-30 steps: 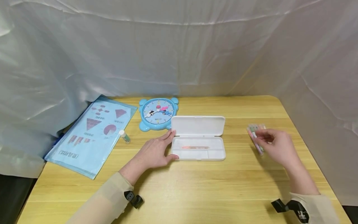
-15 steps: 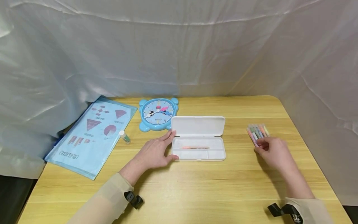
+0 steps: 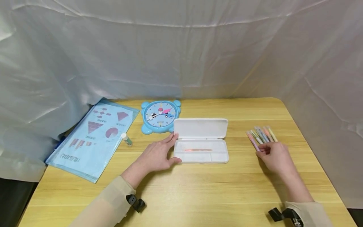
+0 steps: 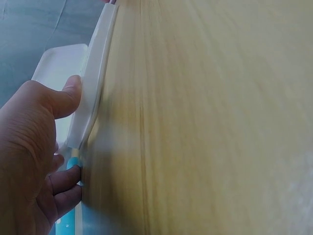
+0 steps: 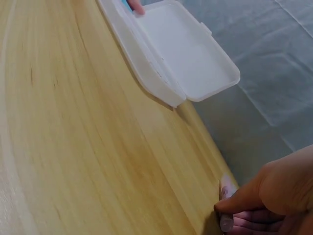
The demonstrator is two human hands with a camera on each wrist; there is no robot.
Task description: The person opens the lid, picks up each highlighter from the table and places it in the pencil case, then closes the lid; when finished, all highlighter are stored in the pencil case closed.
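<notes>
A white pencil case (image 3: 219,145) lies with its lid raised, and a slim orange-pink pen (image 3: 198,150) rests inside it. My left hand (image 3: 157,154) holds the case's left end, thumb on the front wall and fingers by the hinge side. In the left wrist view that thumb (image 4: 71,95) presses the case wall (image 4: 95,73). Over on the right, several colored pens (image 3: 265,134) lie fanned on the table. My right hand (image 3: 274,157) pinches the lower end of the leftmost, a pink-purple pen (image 3: 252,141). Its end shows by the thumb in the right wrist view.
Behind the case's left side is a blue toy clock (image 3: 160,116). A glue stick (image 3: 126,139) lies near a blue document folder (image 3: 93,135) on the left. A pale curtain (image 3: 181,50) hangs along the wooden table's (image 3: 193,195) back and sides.
My right hand has moved toward me and slightly left, down to the pens' near ends. The pens have spread apart, the pink-purple one shifting left. My left hand stays at the case.
</notes>
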